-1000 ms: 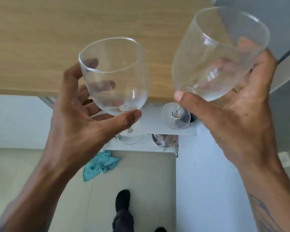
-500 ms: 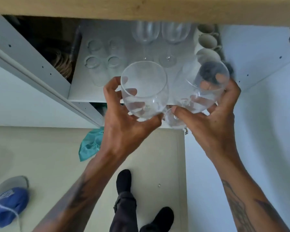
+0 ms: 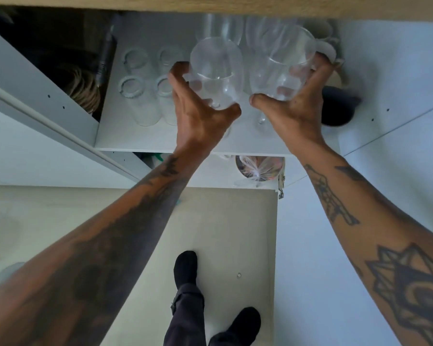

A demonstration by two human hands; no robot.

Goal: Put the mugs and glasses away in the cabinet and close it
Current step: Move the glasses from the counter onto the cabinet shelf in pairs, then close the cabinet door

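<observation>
Two clear wine glasses are held over the white cabinet shelf [image 3: 140, 143]. My left hand [image 3: 198, 113] grips the bowl of the left wine glass [image 3: 216, 68]. My right hand [image 3: 295, 108] grips the bowl of the right wine glass [image 3: 283, 61]. Both glasses are upright, side by side, and their stems are partly hidden by my hands. Behind them stand two more wine glasses [image 3: 225, 26]. Several clear tumblers [image 3: 133, 88] stand at the shelf's left. White mugs [image 3: 328, 41] and a dark mug [image 3: 338, 108] line the right side.
The cabinet door [image 3: 398, 71] stands open on the right, with a hinge [image 3: 281, 181] below. A wood-coloured panel [image 3: 210, 3] runs along the top. Dark items [image 3: 80, 86] fill the left compartment. A round container [image 3: 259, 168] sits on the lower shelf. My feet [image 3: 185, 268] are on the floor.
Both hands have pushed the two wine glasses forward and deeper over the shelf, towards the glasses at the back. My arms are stretched out further.
</observation>
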